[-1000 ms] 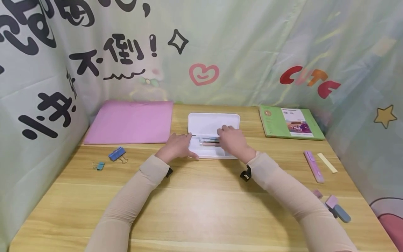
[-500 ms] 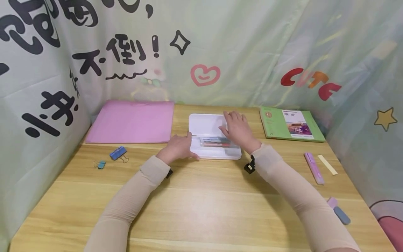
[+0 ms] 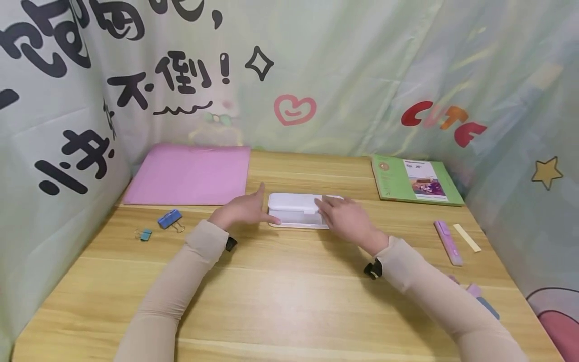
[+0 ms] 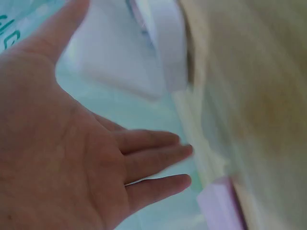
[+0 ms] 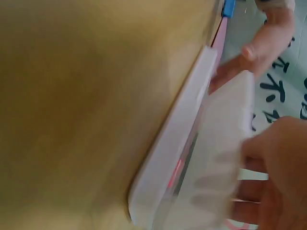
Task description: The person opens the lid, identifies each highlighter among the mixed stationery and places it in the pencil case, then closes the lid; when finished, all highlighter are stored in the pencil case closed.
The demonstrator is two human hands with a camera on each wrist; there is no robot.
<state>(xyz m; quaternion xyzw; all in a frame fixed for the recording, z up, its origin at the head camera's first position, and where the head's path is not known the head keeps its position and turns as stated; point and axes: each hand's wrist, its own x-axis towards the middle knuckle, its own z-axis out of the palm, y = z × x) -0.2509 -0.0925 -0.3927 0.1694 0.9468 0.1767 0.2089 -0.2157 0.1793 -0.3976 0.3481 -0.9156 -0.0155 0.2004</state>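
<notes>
A white pencil case (image 3: 294,202) lies in the middle of the table, its hinged lid tilted partway down over the base. Pens (image 5: 178,172) show in the gap below the lid in the right wrist view. My right hand (image 3: 350,218) presses its fingers against the lid's outer face at the right end, hiding that part. At the case's left end is my left hand (image 3: 242,208), fingers extended and thumb spread towards the front corner. In the left wrist view the left palm (image 4: 62,143) faces the camera and holds nothing.
A pink folder (image 3: 190,173) lies back left, with two binder clips (image 3: 169,218) before it. At right are a green book (image 3: 416,180), a purple pen-like stick (image 3: 448,243), a cream strip (image 3: 467,237) and erasers (image 3: 488,305) partly behind the sleeve.
The right hand has left the case's inside, reached the upright lid and swung it forward and down over the pens. The left hand has shifted slightly left, its fingers now off the case's side.
</notes>
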